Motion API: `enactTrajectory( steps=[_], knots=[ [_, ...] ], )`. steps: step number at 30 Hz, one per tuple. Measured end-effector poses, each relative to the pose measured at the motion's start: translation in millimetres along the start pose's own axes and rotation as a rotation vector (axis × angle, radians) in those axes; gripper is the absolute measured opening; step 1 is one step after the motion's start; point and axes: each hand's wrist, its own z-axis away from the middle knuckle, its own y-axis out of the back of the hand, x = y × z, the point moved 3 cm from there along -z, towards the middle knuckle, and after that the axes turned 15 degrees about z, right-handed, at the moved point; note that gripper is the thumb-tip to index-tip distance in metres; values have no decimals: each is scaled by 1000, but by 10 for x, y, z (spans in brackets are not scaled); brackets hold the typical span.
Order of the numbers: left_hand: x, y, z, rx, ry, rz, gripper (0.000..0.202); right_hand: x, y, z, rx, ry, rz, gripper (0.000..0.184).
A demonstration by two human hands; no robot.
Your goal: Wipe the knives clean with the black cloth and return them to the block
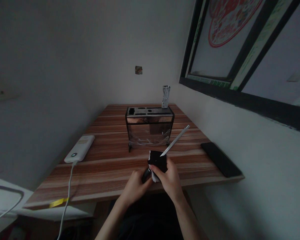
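Note:
My left hand (135, 185) is closed round the dark handle of a knife (175, 140) just above the near edge of the wooden table (107, 163). The pale blade points up and to the right, towards the wall. My right hand (169, 178) pinches a black cloth (158, 160) with a white underside, wrapped round the base of the blade. Behind the hands stands a metal knife block (149, 128) with slots on top and a clear front.
A white power bank (80, 148) lies at the table's left with a cable (66, 200) hanging off the front edge. A black phone (221, 159) lies at the right edge by the wall. A small crumpled packet (165, 96) stands behind the block.

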Motion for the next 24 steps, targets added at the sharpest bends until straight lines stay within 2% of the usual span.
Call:
enactTrajectory(
  steps=[10,15,20,24],
  knots=[
    [-79,-13,-14,-29,21,76,21,-82,97,-40,24,62,20,31],
    [-81,-28,-11,-21,71,88,29,-144,250,-154,54,83,19,28],
    [-54,-27,-10,-10,62,74,31,-258,455,-293,111,124,18,22],
    [-56,-22,0,-14,50,62,29,-330,601,-406,110,119,-17,25]
  ],
)
